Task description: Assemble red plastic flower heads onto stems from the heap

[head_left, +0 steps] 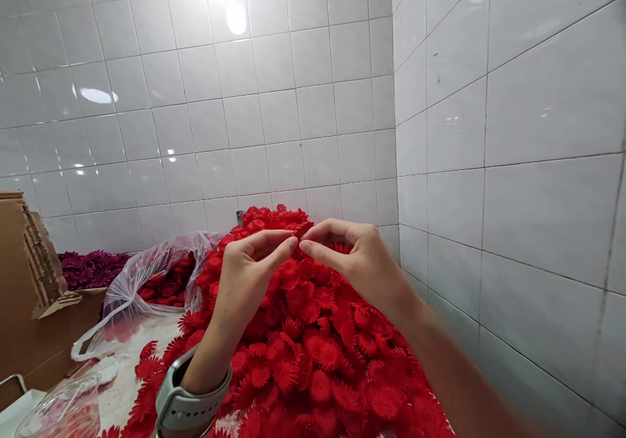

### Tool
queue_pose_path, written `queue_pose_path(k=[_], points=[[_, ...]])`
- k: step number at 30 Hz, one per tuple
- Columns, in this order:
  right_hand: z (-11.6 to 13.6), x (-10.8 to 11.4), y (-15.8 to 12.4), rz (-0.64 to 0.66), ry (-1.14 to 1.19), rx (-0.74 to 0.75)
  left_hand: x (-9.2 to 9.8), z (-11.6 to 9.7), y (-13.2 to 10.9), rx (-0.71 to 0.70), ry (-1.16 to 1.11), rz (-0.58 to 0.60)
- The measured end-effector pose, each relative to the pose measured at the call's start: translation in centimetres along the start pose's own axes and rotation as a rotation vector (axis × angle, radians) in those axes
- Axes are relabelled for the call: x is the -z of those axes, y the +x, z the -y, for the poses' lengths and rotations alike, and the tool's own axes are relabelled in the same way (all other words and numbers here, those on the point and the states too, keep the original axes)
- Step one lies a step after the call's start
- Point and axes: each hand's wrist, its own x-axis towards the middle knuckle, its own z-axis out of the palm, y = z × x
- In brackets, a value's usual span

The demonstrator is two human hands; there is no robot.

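Observation:
A large heap of red artificial flower heads with fringed petals lies below and behind my hands. My left hand, with a pale watch band on its wrist, pinches with thumb and fingertips. Close beside it, my right hand pinches in the same way, the two thumbs nearly touching. Between the fingertips shows a small red flower piece, held by both hands above the heap. Most of that piece is hidden by the fingers and blends with the red behind.
At left, a clear plastic bag holds darker red flowers. Purple flowers sit behind an open cardboard box. A clear plastic container stands at the lower left. White tiled walls meet in a corner behind and right.

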Motion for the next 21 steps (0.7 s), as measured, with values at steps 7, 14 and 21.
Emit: queue_pose_path(k=[7, 14, 21], points=[[-0.42, 0.32, 0.20, -0.040, 0.173, -0.073, 0.33, -0.02, 0.01, 0.100, -0.191, 0.127], [-0.19, 0.44, 0.24, -0.048, 0.213, -0.086, 0.18, -0.26, 0.03, 0.117, -0.251, 0.117], [0.08, 0.74, 0.10, -0.009, 0.214, -0.088, 0.17, -0.22, 0.05, 0.116, -0.263, 0.118]])
